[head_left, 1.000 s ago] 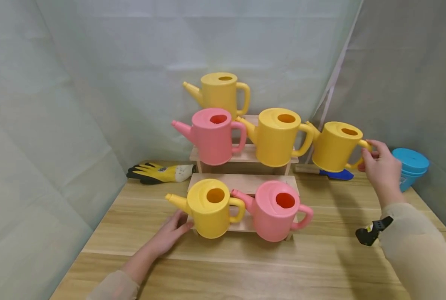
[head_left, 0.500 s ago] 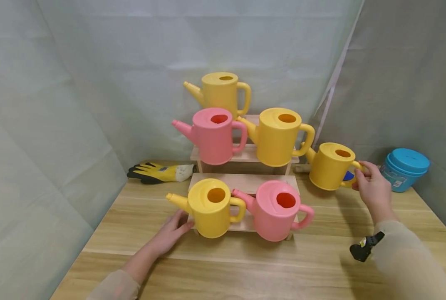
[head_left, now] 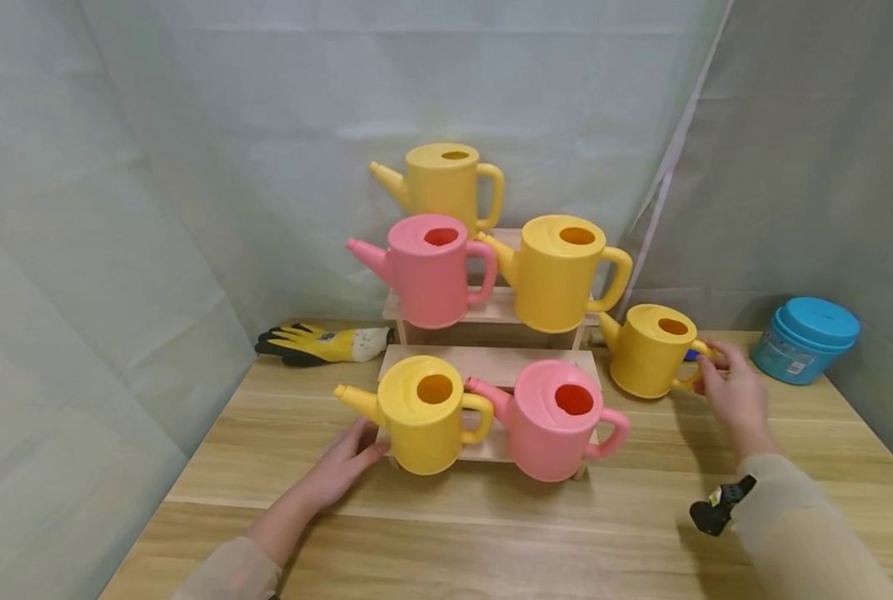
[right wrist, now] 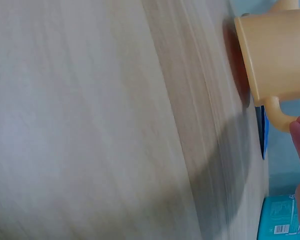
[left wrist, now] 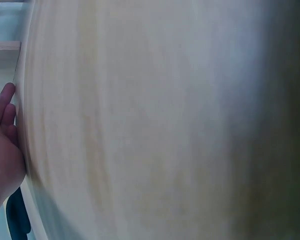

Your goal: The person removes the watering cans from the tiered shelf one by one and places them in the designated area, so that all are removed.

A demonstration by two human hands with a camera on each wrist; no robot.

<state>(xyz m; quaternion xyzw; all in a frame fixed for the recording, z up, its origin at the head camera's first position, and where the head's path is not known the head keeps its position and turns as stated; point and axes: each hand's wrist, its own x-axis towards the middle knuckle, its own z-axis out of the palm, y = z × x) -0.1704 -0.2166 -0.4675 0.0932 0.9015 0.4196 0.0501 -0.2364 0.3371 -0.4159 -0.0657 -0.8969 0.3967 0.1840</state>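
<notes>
My right hand (head_left: 733, 392) pinches the handle of a yellow watering can (head_left: 647, 354) to the right of a stepped wooden stand (head_left: 484, 365). In the right wrist view, this watering can (right wrist: 282, 55) appears close over the tabletop, with a shadow beside its base. My left hand (head_left: 341, 462) lies at the stand's lower left corner, fingers extended and partly hidden behind a yellow watering can (head_left: 416, 425) on the lowest step. A pink watering can (head_left: 551, 429) sits beside that one. Higher on the stand are another pink watering can (head_left: 430, 279) and two yellow ones, the front one (head_left: 555, 283) and the top one (head_left: 442, 187).
Yellow and black work gloves (head_left: 326, 344) lie left of the stand. A blue lidded tub (head_left: 802, 342) stands at the back right. Part of a blue trowel (head_left: 690, 355) shows behind the held watering can. Pale cloth walls (head_left: 266, 125) enclose the wooden table (head_left: 446, 542).
My right hand has lowered the yellow watering can toward the table, moving it slightly left and nearer. The left hand and the cans on the stand have stayed put.
</notes>
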